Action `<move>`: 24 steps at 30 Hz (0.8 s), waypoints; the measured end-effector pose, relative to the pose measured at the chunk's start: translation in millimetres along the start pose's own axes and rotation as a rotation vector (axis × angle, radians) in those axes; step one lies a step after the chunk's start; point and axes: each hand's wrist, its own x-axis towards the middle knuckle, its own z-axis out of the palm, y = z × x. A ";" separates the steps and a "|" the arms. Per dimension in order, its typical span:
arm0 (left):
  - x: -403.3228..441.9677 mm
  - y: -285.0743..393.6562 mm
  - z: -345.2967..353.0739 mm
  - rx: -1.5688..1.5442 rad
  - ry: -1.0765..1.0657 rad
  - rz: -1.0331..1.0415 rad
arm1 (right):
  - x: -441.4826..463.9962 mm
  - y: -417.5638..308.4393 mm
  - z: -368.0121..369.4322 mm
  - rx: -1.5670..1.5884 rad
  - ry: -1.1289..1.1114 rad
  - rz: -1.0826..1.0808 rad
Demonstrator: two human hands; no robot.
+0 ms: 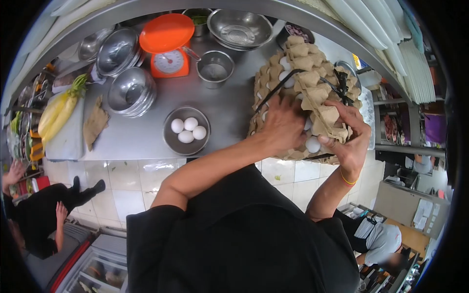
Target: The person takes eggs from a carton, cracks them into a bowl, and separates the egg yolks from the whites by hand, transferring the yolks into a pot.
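A stack of grey-brown cardboard egg trays [266, 80], bound with black straps [278, 89], stands at the right of the counter. My right hand [349, 129] grips the torn, raised edge of the top tray [320, 105], thumb in front and fingers behind. Under that flap reaches my left hand [286, 122], its fingertips hidden among the eggs, so its hold does not show. One white egg [312, 144] lies just below my right thumb. Several white eggs [185, 136] sit in a small steel bowl [168, 144] to the left.
An orange scale [169, 63], a steel pot [215, 68], stacked bowls [131, 93] and a large colander [239, 29] stand behind. White radishes [61, 110] lie on a board at left. A shelf edge [161, 10] arches overhead. Other people [383, 241] are at both sides.
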 end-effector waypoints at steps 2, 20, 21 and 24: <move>-3.0 -3.7 2.8 -0.139 0.081 -0.001 | -0.9 0.1 0.2 -0.005 -0.009 -0.002; -163.6 -115.9 -76.6 0.201 -0.070 -0.504 | -0.1 -0.8 -0.5 -0.018 0.001 0.021; -146.0 -107.7 -76.8 0.070 -0.013 -0.511 | -0.3 -0.8 0.6 0.001 0.008 0.027; -81.5 -64.8 -72.9 -0.225 0.042 -0.387 | 1.5 -4.3 -0.4 -0.024 -0.002 0.033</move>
